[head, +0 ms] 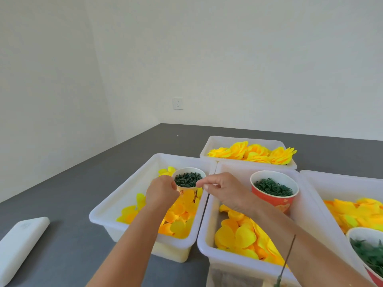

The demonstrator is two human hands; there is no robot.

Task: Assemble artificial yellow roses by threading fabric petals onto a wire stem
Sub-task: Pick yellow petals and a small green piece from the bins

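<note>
Left hand [160, 193] curled at the near rim of a small paper cup [187, 188] of dark green bits, standing in the left white bin [124, 198] among loose yellow petals [182, 212]; whether that grip clasps the cup, cannot tell. Right hand [222, 188] just beside the cup, thumb and forefinger pinched together, anything between them too small to make out. Thin wire stem [287, 259] leaning by the right forearm at the middle bin [209, 235], finished yellow roses [253, 152] in the far bin, all on the grey tabletop [62, 204].
</note>
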